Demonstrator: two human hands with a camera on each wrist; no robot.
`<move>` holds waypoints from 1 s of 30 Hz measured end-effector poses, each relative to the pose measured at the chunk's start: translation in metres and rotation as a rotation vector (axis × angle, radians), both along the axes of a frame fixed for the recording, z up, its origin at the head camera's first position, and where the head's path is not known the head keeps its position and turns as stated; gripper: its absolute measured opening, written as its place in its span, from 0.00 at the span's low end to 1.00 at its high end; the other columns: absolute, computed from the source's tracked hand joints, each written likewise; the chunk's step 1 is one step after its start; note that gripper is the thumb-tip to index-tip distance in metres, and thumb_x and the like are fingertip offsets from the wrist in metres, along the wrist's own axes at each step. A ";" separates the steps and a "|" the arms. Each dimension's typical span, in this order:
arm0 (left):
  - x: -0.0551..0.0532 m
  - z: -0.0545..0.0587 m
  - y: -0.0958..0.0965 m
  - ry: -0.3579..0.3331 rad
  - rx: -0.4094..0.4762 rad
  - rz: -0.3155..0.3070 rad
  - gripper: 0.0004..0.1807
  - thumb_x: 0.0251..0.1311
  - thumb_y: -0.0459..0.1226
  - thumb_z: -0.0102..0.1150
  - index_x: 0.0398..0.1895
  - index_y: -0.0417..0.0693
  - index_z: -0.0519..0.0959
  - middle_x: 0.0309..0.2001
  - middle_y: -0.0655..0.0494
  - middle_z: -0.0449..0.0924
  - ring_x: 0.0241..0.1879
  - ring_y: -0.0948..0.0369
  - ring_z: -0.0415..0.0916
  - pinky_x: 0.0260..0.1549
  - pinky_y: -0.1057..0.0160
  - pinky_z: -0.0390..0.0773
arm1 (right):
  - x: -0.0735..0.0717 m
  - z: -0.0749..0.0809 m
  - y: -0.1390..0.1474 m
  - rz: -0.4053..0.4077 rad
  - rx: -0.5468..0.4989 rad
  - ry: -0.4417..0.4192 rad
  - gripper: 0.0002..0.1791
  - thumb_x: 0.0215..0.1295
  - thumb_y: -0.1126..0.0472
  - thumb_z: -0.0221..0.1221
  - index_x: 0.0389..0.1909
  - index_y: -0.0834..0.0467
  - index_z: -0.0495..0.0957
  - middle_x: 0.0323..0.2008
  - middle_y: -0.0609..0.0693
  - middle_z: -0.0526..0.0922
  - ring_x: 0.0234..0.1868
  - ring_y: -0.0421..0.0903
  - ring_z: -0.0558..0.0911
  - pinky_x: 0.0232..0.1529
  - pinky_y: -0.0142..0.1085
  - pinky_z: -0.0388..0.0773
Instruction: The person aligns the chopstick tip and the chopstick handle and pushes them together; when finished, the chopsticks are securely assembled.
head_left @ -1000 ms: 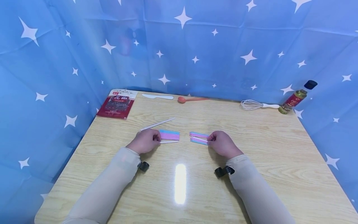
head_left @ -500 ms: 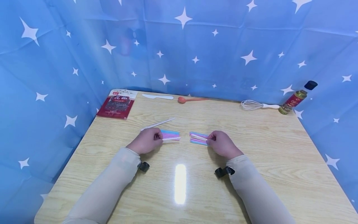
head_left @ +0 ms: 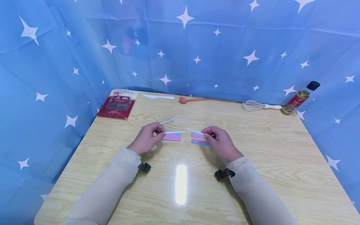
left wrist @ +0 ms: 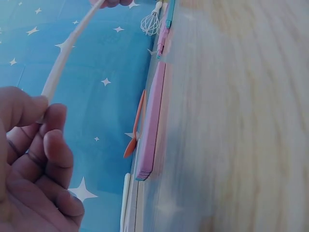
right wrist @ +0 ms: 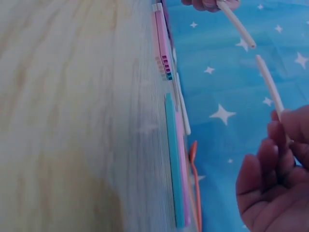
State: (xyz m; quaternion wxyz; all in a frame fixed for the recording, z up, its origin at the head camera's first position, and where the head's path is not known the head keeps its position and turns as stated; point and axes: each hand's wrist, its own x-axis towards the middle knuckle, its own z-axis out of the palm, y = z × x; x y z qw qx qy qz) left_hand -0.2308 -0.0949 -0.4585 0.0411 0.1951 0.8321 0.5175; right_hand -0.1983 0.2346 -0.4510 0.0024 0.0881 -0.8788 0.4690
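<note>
By the left hand (head_left: 147, 139), a slender white stick (head_left: 175, 132) is pinched between thumb and fingers; by the right hand (head_left: 222, 142), a second slender white stick (head_left: 196, 131) is pinched likewise. Both are held raised at the frame's centre, free ends near but apart. Beneath, on the pale wood-grain surface (head_left: 267, 150), a left row of pink and blue sticks (head_left: 172, 137) and a right row of pink and blue sticks (head_left: 200, 142) are laid. Left of centre, a third white stick (head_left: 169, 120) is partly hidden. The step in hand is judged to be handling the white pair; for any lowering, steady grips and alignment with the rows are called for.
</note>
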 end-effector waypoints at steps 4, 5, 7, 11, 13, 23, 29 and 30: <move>0.001 0.000 0.001 0.007 0.031 0.019 0.01 0.72 0.34 0.64 0.42 0.45 0.82 0.37 0.54 0.81 0.39 0.56 0.75 0.41 0.60 0.74 | 0.001 0.000 -0.002 0.009 -0.037 0.033 0.09 0.78 0.64 0.59 0.50 0.60 0.85 0.40 0.54 0.82 0.36 0.48 0.75 0.35 0.32 0.74; 0.001 0.000 0.001 0.006 0.036 0.023 0.03 0.72 0.34 0.64 0.42 0.44 0.82 0.37 0.54 0.81 0.39 0.57 0.74 0.41 0.60 0.74 | 0.001 0.000 -0.002 0.013 -0.043 0.038 0.09 0.78 0.64 0.59 0.50 0.60 0.85 0.40 0.54 0.82 0.36 0.47 0.75 0.35 0.32 0.74; 0.002 0.000 0.001 0.003 0.047 0.028 0.03 0.72 0.34 0.65 0.42 0.44 0.82 0.36 0.53 0.80 0.39 0.56 0.74 0.41 0.61 0.74 | 0.001 0.000 -0.002 0.019 -0.054 0.040 0.08 0.78 0.64 0.59 0.50 0.60 0.85 0.40 0.55 0.82 0.35 0.46 0.75 0.35 0.32 0.74; 0.003 0.000 0.001 -0.002 0.058 0.039 0.02 0.72 0.34 0.64 0.41 0.44 0.81 0.35 0.54 0.79 0.38 0.57 0.74 0.41 0.62 0.74 | 0.002 -0.001 -0.004 0.020 -0.061 0.052 0.08 0.77 0.63 0.60 0.49 0.60 0.85 0.40 0.54 0.82 0.36 0.46 0.75 0.35 0.31 0.74; 0.003 0.000 0.001 -0.001 0.061 0.042 0.02 0.72 0.34 0.64 0.40 0.45 0.81 0.35 0.54 0.79 0.38 0.56 0.74 0.40 0.62 0.74 | 0.003 -0.001 -0.004 0.012 -0.061 0.065 0.08 0.77 0.63 0.60 0.49 0.61 0.85 0.40 0.53 0.82 0.36 0.46 0.75 0.36 0.31 0.74; 0.003 -0.001 0.000 -0.005 0.055 0.034 0.04 0.72 0.35 0.65 0.39 0.46 0.81 0.33 0.55 0.78 0.36 0.55 0.74 0.38 0.63 0.74 | 0.006 0.001 -0.007 0.017 -0.078 0.068 0.08 0.76 0.64 0.61 0.49 0.60 0.85 0.42 0.56 0.83 0.38 0.47 0.75 0.38 0.31 0.74; 0.003 0.000 0.000 0.002 0.063 0.036 0.04 0.72 0.35 0.65 0.38 0.45 0.80 0.32 0.55 0.78 0.35 0.56 0.74 0.38 0.62 0.74 | 0.005 0.000 -0.006 0.037 -0.089 0.078 0.07 0.76 0.65 0.61 0.49 0.60 0.86 0.41 0.54 0.83 0.37 0.46 0.76 0.38 0.31 0.75; 0.003 0.000 0.000 0.006 0.063 0.036 0.04 0.72 0.35 0.65 0.38 0.45 0.80 0.32 0.55 0.78 0.35 0.56 0.74 0.38 0.62 0.74 | 0.005 0.001 -0.006 0.042 -0.094 0.077 0.07 0.76 0.65 0.61 0.49 0.59 0.86 0.40 0.54 0.83 0.37 0.46 0.76 0.37 0.31 0.75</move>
